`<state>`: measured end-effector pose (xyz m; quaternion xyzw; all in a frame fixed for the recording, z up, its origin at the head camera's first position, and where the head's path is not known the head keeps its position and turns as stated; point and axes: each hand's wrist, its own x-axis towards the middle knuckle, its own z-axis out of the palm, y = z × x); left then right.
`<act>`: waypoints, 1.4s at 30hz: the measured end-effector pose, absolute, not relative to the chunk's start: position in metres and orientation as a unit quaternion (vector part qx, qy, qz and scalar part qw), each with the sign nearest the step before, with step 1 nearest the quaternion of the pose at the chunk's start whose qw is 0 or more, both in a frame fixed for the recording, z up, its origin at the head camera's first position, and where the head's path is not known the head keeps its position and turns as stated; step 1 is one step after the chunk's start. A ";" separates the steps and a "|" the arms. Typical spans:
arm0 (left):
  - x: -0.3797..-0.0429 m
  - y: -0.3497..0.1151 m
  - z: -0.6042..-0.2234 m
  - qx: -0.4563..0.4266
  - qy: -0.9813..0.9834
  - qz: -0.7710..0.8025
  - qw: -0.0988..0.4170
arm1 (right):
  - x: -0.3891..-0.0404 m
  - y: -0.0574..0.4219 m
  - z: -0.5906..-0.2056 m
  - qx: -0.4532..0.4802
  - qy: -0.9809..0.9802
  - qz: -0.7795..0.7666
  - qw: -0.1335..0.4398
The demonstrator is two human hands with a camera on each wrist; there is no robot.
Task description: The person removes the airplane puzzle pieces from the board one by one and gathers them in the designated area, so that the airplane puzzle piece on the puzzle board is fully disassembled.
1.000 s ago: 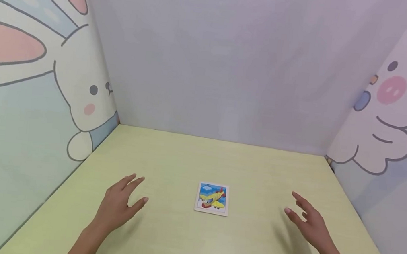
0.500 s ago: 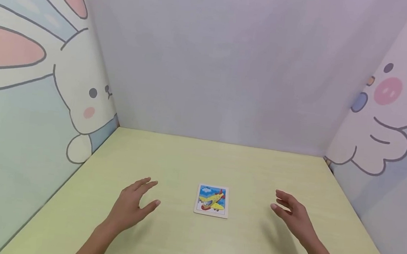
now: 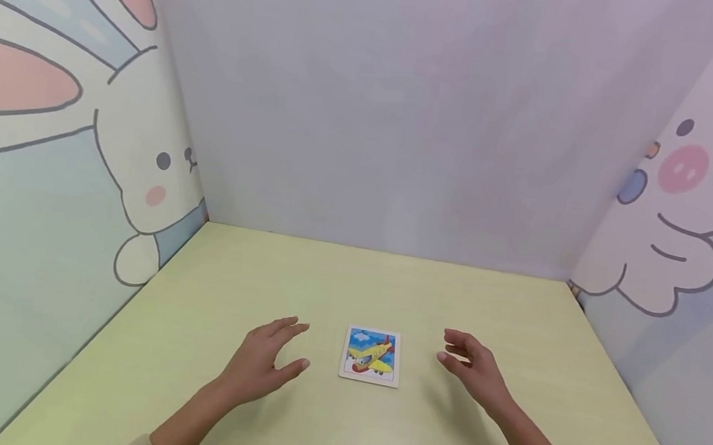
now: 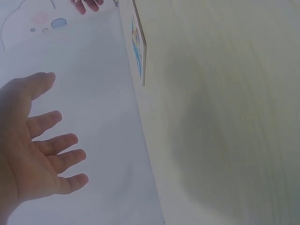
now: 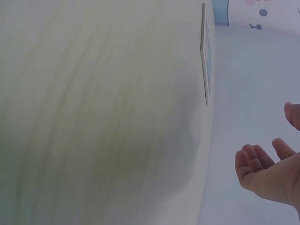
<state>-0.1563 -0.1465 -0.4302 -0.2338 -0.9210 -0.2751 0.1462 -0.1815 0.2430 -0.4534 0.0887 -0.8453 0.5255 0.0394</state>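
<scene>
A square picture puzzle with a pale frame lies flat on the table, showing a yellow cartoon airplane with red parts on a blue sky. To its left my left hand hovers over the table, fingers spread and thumb pointing at the puzzle. My right hand is to its right, also above the table, fingers relaxed and slightly bent. Neither hand touches the puzzle or holds anything. Seen edge-on, the puzzle is thin in the left wrist view; the right wrist view shows its edge too.
The pale yellow table is bounded by a plain greyish back wall. A printed rabbit decorates the left wall, and a pink-nosed cartoon animal the right one. Both hands cast soft shadows on the tabletop.
Both hands have moved inward toward the puzzle, the left hand to the right and the right hand to the left. The puzzle stays in its place on the table. Sleeve cuffs now show.
</scene>
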 end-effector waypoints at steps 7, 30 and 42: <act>-0.164 -0.129 -0.437 -0.262 -0.922 -0.269 0.094 | -0.195 0.225 -0.456 0.083 -0.845 0.529 0.003; -0.183 -0.082 -0.450 -0.330 -0.915 -0.217 -0.083 | -0.231 0.170 -0.468 0.102 -0.829 0.549 -0.034; -0.188 -0.055 -0.466 -0.272 -0.951 -0.123 -0.080 | -0.245 0.155 -0.473 0.123 -0.831 0.540 -0.042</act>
